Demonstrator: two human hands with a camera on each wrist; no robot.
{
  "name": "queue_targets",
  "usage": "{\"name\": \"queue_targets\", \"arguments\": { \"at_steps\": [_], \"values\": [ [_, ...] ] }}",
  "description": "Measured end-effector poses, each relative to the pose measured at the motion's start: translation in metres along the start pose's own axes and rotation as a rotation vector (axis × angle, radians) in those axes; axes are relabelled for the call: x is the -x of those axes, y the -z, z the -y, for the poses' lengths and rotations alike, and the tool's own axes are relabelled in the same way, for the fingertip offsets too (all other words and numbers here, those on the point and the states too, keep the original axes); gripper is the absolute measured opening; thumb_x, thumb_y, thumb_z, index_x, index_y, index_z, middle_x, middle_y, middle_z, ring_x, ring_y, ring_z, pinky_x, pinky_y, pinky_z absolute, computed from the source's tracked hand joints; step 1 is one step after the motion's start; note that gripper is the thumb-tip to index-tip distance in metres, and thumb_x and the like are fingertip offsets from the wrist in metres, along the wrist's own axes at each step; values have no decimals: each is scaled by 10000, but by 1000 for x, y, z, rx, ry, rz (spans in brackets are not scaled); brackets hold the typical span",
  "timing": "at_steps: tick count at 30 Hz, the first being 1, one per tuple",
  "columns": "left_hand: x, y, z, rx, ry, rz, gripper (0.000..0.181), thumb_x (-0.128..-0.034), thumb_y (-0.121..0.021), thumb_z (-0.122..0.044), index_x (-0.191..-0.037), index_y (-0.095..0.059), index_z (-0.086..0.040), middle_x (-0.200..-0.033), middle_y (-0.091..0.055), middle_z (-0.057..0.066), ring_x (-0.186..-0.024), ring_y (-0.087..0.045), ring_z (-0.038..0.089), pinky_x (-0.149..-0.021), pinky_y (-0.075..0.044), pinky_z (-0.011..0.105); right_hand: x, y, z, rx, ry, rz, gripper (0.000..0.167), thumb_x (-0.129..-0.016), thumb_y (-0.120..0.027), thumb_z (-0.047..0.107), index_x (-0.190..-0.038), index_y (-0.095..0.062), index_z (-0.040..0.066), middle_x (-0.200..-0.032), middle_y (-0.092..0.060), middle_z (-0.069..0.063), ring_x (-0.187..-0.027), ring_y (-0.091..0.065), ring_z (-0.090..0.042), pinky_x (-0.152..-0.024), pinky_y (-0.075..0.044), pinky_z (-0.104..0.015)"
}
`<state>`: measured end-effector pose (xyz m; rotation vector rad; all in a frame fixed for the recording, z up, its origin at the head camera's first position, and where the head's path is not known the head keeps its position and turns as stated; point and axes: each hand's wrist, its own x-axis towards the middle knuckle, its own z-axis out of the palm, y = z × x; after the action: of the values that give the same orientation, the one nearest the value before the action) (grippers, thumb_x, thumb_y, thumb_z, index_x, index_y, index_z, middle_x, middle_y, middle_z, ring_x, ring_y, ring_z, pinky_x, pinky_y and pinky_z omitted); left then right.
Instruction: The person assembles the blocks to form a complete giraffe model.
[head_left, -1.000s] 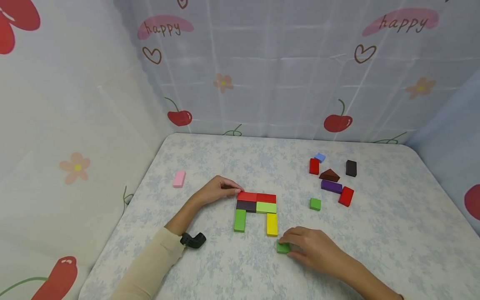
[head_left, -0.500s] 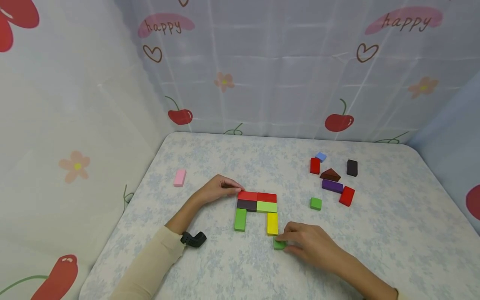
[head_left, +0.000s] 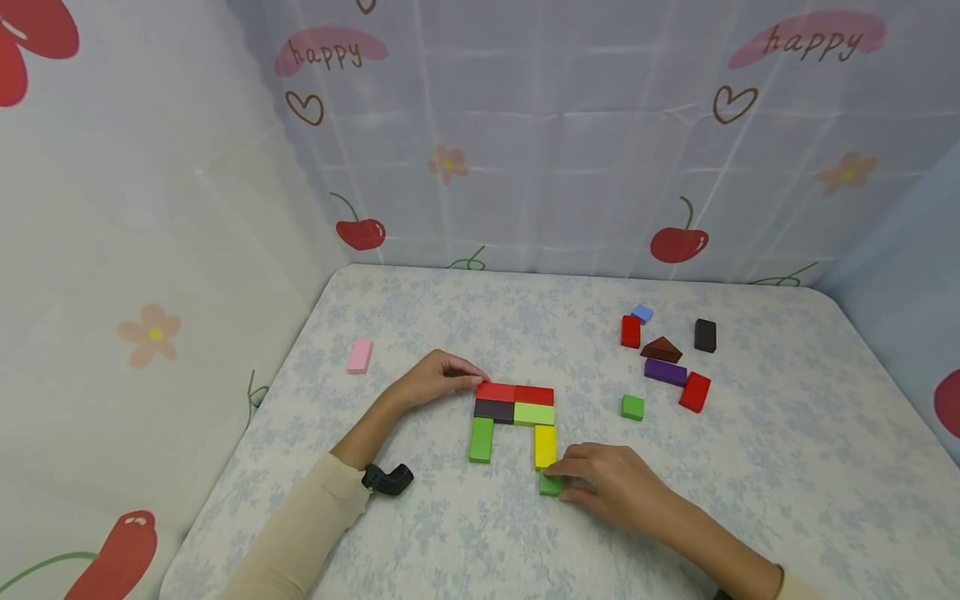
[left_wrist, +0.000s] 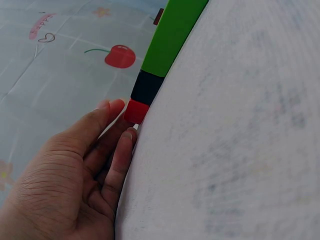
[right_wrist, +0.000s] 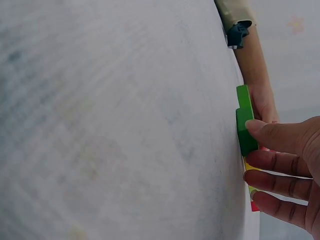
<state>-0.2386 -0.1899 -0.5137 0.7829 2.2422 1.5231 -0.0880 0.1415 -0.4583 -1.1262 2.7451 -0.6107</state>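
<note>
My right hand [head_left: 618,487] pinches a small green block [head_left: 551,484] between thumb and fingers, at the near end of a yellow block [head_left: 545,447]. In the right wrist view the thumb presses on this green block [right_wrist: 245,131]. My left hand [head_left: 435,379] rests with its fingertips at the back left corner of a red block [head_left: 496,392], also visible in the left wrist view as a red end [left_wrist: 136,111]. Beside it lies a second red block [head_left: 535,396]. A black block [head_left: 494,411], a light green block [head_left: 534,414] and a longer green block [head_left: 481,440] join the flat shape.
Several loose blocks lie at the right, among them a purple one [head_left: 665,372], a brown triangle [head_left: 662,350] and a green one [head_left: 632,407]. A pink block [head_left: 360,356] lies at the left. Printed curtains [head_left: 555,167] stand behind the table [head_left: 420,542].
My right hand has slid the small green block left and slightly away from me, to the near end of the yellow block. My left hand has stayed at the red block.
</note>
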Motion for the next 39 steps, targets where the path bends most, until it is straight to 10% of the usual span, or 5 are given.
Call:
{"name": "queue_targets", "arguments": {
  "at_steps": [18, 32, 39],
  "values": [
    [-2, -1, -6, 0, 27, -8, 182, -983, -695, -136, -1129, -794, -93, -1086, -766, 24, -1002, -663, 161, -783, -497, 271, -3, -1, 1, -3, -2, -14, 299, -852, -843, 290, -1134, -789, 207, -1027, -721, 124, -912, -661, -51, -778, -565, -302],
    [-2, 0, 1, 8, 10, -4, 190, -967, -726, -237, -1120, -805, -156, -1088, -765, -7, -1044, -678, 165, -832, -522, 292, 10, 28, -33, 117, -208, -224, 305, -817, -874, 226, -1105, -780, 192, -1031, -720, 41, -784, -654, -93, -618, -517, -229],
    [-1, 0, 1, 10, 5, 5, 192, -958, -737, -237, -1123, -804, -162, -1093, -765, -9, -1067, -681, 168, -889, -526, 320, 23, 44, -66, 158, -340, -202, 423, -796, -886, 217, -1167, -735, 83, -1205, -689, -142, -803, -688, -197, -583, -547, -321]
  ]
}}
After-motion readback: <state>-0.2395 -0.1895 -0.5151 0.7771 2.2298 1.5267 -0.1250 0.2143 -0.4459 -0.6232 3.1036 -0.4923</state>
